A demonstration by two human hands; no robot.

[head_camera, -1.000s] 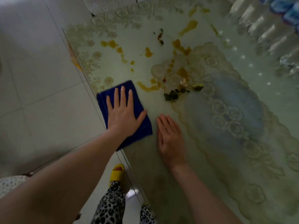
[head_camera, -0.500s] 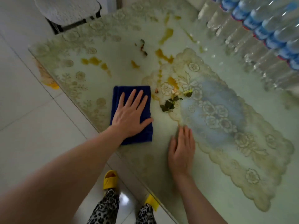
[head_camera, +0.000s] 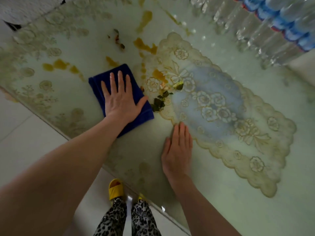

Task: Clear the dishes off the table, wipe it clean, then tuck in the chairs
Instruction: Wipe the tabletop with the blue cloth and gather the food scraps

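My left hand [head_camera: 121,97] presses flat on the blue cloth [head_camera: 119,97] on the table [head_camera: 221,193]

The cloth lies folded near the table's left edge, my fingers straight and spread on top of it, gripping nothing. Orange sauce stains [head_camera: 144,46] run to its left and far side, and dark green scraps [head_camera: 158,103] sit just right of it, on the edge of the lace mat [head_camera: 255,150]. My right hand [head_camera: 178,150] rests flat and relaxed on the glass, fingertips touching the mat's near edge. Water bottles [head_camera: 272,23] stand far right
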